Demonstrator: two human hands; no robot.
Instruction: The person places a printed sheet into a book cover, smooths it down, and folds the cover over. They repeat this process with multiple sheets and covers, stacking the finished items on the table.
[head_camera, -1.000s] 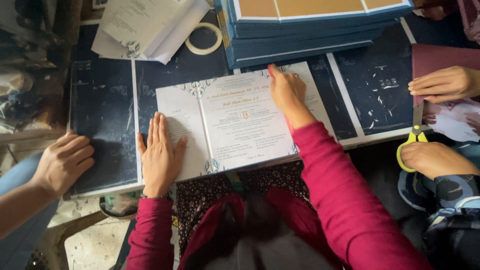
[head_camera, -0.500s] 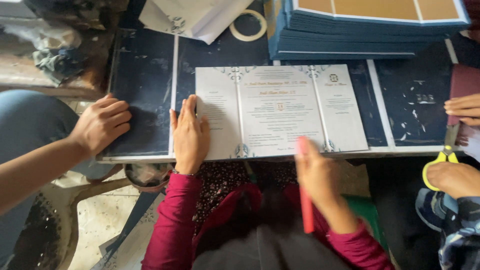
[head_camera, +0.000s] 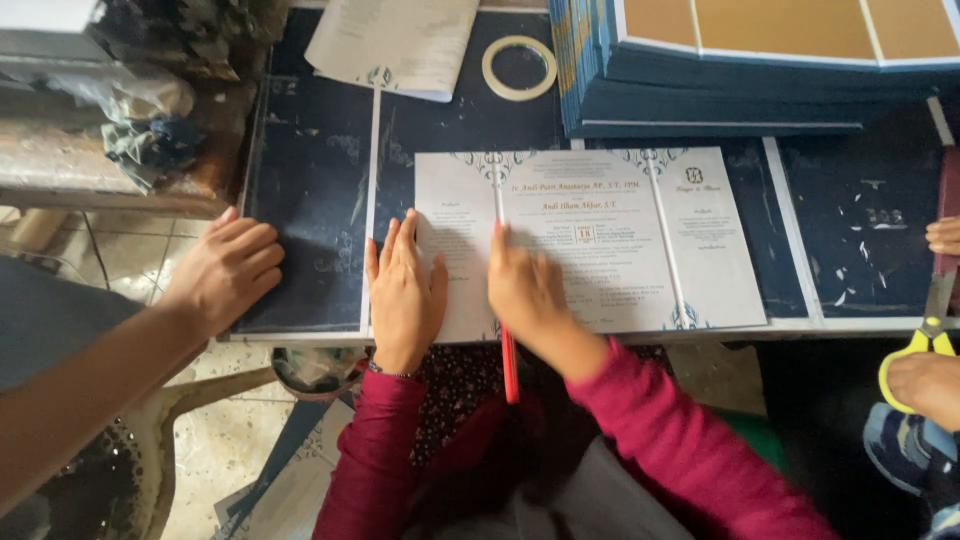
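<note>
Dark blue tabletop, long side left-right. Centred on it: white tri-fold printed paper card, long axis same way, fold lines front-back. Left hand flat, fingers spread, pinning leftmost panel. Right hand just beside, grip clamped on thin red stick, lying along left fold.

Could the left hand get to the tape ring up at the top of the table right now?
Probably yes. The left hand lies flat on the card, and only bare dark table lies between it and the tape ring.

Dark blue worktable, pale speckled tile floor, daylight
</note>
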